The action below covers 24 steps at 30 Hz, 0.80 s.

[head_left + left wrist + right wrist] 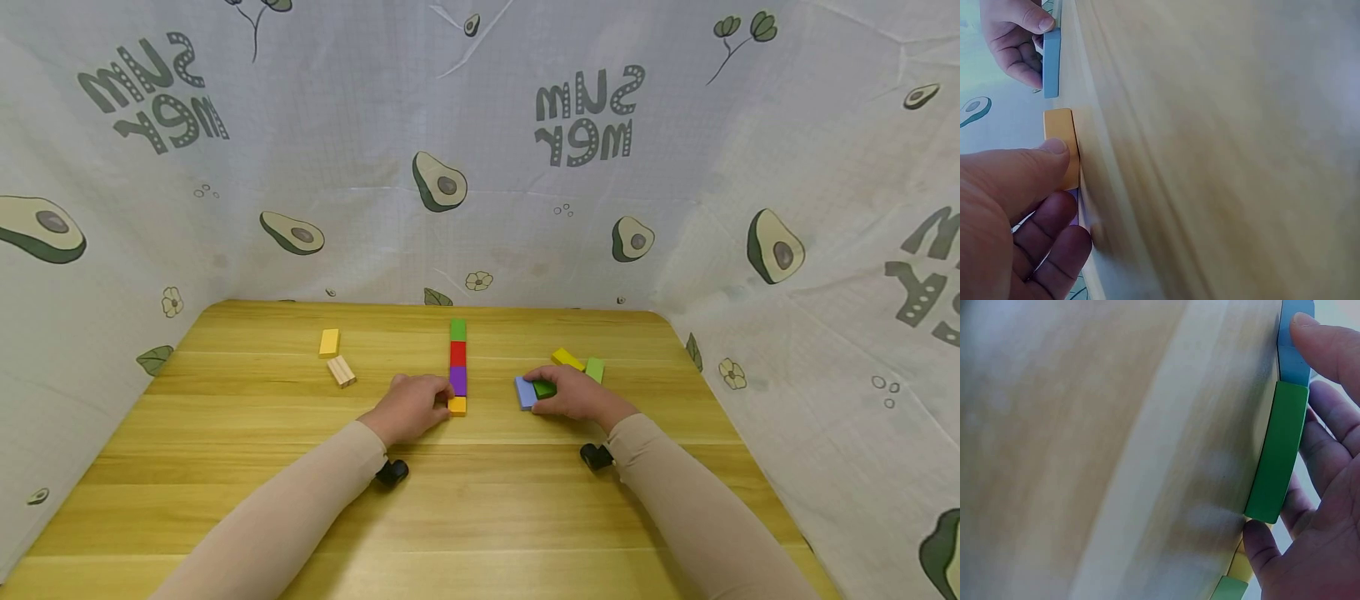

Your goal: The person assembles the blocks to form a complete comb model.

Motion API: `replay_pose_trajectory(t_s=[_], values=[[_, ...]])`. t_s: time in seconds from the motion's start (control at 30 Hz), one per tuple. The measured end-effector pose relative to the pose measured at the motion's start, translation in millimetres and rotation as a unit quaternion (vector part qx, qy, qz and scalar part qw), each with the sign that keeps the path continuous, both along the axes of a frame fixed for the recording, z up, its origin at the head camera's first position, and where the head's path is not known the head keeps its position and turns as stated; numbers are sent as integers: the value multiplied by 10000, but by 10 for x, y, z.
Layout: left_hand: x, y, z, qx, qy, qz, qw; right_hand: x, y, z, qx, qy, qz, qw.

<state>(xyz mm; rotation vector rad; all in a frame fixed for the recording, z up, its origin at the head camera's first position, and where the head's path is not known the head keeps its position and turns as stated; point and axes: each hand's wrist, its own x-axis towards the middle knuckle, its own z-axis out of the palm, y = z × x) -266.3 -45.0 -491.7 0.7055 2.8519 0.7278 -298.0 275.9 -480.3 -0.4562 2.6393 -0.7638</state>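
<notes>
In the head view, a column of blocks lies on the table: a green block (458, 330) farthest, then a red block (458, 353), a purple block (458, 380) and an orange block (457, 407) nearest. My left hand (411, 408) holds the orange block from its left side; in the left wrist view the thumb lies on the orange block's face (1061, 128). To the right, my right hand (573, 393) pinches a light blue block (526, 393) between thumb and fingers. Beneath that hand lies a dark green block (1277, 453), touching the blue one and partly hidden.
Beyond the right hand lie a yellow block (567, 359) and a light green block (595, 369). At the left are a yellow-orange block (329, 343) and a plain wooden piece with grooves (341, 372). A printed cloth (495, 242) hangs behind the wooden table (480, 517).
</notes>
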Motion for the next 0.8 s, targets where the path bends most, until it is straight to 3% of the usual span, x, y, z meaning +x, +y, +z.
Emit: replay_pose_trajectory(t_s=[0.8], values=[[-31,19,11,5,-98,54,9999,-19,-1,-5,3,-39,-47,10000]])
